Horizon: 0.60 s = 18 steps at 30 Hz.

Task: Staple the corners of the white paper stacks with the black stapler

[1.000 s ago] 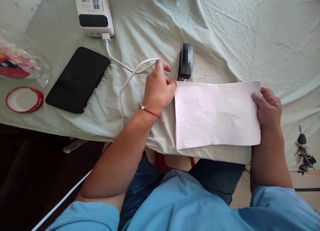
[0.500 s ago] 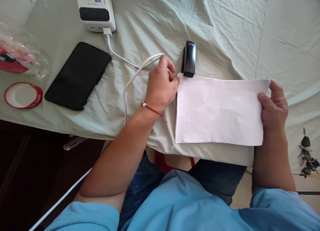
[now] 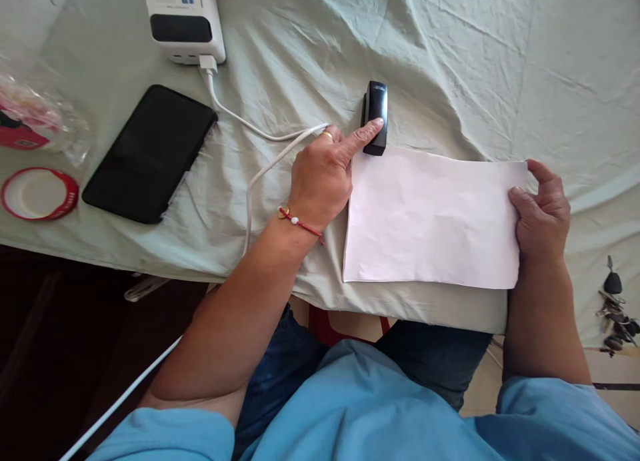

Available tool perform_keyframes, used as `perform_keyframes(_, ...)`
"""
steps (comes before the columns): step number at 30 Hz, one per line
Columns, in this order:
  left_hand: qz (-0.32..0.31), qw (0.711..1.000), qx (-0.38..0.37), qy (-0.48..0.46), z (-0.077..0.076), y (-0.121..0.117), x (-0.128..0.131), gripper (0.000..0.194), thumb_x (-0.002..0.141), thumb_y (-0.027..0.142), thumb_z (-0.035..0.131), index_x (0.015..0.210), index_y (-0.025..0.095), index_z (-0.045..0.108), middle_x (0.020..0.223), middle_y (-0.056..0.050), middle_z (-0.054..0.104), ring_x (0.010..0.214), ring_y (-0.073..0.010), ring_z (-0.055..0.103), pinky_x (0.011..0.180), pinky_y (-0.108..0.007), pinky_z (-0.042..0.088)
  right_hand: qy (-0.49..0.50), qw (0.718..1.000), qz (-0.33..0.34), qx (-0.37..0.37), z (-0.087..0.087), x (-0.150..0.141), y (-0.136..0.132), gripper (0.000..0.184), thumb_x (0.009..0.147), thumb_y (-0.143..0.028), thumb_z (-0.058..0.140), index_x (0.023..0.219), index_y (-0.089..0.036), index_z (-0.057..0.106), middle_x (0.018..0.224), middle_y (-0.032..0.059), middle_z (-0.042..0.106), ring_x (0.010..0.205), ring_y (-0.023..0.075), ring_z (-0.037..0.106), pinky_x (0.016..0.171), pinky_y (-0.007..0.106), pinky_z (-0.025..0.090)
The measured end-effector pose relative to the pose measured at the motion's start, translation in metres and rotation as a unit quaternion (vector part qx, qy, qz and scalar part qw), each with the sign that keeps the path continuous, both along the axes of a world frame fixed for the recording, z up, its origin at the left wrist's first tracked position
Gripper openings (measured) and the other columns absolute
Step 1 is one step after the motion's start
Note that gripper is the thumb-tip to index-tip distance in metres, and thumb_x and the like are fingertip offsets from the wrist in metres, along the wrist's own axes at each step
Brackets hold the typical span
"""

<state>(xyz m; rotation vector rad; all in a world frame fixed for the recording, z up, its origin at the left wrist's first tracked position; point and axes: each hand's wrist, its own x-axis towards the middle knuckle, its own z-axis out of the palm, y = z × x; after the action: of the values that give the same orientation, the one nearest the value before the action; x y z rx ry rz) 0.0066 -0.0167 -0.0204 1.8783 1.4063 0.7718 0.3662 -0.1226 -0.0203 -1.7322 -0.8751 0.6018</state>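
A stack of white paper sheets (image 3: 433, 218) lies on the cloth near the table's front edge. Its top left corner meets the lower end of a black stapler (image 3: 376, 108); whether the corner sits inside the jaws is hidden. My left hand (image 3: 323, 174) stretches its index finger onto the stapler's top. The other visible fingers of that hand curl back, and its thumb is out of sight. On the opposite side, my right hand (image 3: 543, 214) pinches the paper's right edge near the upper corner, thumb on top.
A white cable (image 3: 270, 164) runs beside my left hand to a white power bank (image 3: 213, 31). To the left lie a black phone (image 3: 150, 154), a red-rimmed tape roll (image 3: 40, 193) and a clear plastic package (image 3: 33, 118). Keys (image 3: 615, 314) rest at the right edge.
My left hand has taken its fingers off the paper's corner and laid the index finger on the stapler. The paper and right hand have shifted slightly left in view.
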Motion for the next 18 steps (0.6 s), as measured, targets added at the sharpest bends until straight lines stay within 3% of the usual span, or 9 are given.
perform_keyframes(4, 0.016, 0.999, -0.015, -0.033, -0.001, -0.004, 0.001, 0.059, 0.096, 0.006, 0.06, 0.143, 0.036, 0.078, 0.086, -0.001, 0.054, 0.097, -0.0236, 0.063, 0.098, -0.033, 0.052, 0.005, 1.0, -0.002, 0.003, -0.001, 0.0, 0.0, 0.063, 0.067, -0.036, 0.095, 0.127, -0.032, 0.08, 0.066, -0.0066, 0.063, 0.049, 0.01, 0.046, 0.046, 0.022, 0.034)
perform_keyframes(8, 0.02, 0.996, -0.058, -0.069, 0.004, -0.005, 0.001, 0.057, 0.089, 0.007, 0.066, 0.137, 0.033, 0.08, 0.084, -0.001, 0.062, 0.096, -0.0246, 0.066, 0.088, -0.032, 0.053, 0.01, 1.0, -0.003, 0.011, -0.002, -0.002, 0.001, 0.062, 0.066, -0.042, 0.098, 0.125, -0.029, 0.082, 0.082, -0.0014, 0.076, 0.057, 0.0116, 0.057, 0.051, 0.024, 0.045)
perform_keyframes(10, 0.012, 0.994, -0.073, -0.08, 0.008, -0.005, 0.0, 0.055, 0.088, 0.006, 0.064, 0.133, 0.032, 0.081, 0.085, -0.001, 0.066, 0.094, -0.0236, 0.066, 0.085, -0.031, 0.053, 0.002, 1.0, 0.006, 0.013, -0.001, -0.003, 0.001, 0.055, 0.066, -0.047, 0.098, 0.115, -0.026, 0.085, 0.092, 0.0015, 0.08, 0.064, 0.0127, 0.063, 0.055, 0.025, 0.051)
perform_keyframes(13, -0.002, 0.991, -0.081, -0.108, 0.011, -0.007, -0.003, 0.052, 0.091, 0.007, 0.059, 0.132, 0.03, 0.081, 0.084, 0.0, 0.07, 0.088, -0.0213, 0.066, 0.084, -0.03, 0.054, -0.003, 1.0, 0.003, -0.023, 0.001, -0.003, -0.003, 0.041, 0.062, -0.048, 0.1, 0.089, -0.021, 0.086, 0.083, 0.0016, 0.079, 0.062, 0.0121, 0.061, 0.053, 0.024, 0.051)
perform_keyframes(18, 0.019, 0.984, -0.121, -0.129, 0.01, -0.007, -0.008, 0.039, 0.099, 0.014, 0.062, 0.135, 0.027, 0.073, 0.068, 0.005, 0.061, 0.068, -0.0161, 0.062, 0.071, -0.026, 0.05, 0.031, 0.996, -0.004, -0.085, 0.008, -0.004, -0.01, 0.048, 0.049, -0.052, 0.108, 0.075, -0.019, 0.084, 0.073, 0.0013, 0.079, 0.055, 0.0123, 0.062, 0.046, 0.024, 0.052)
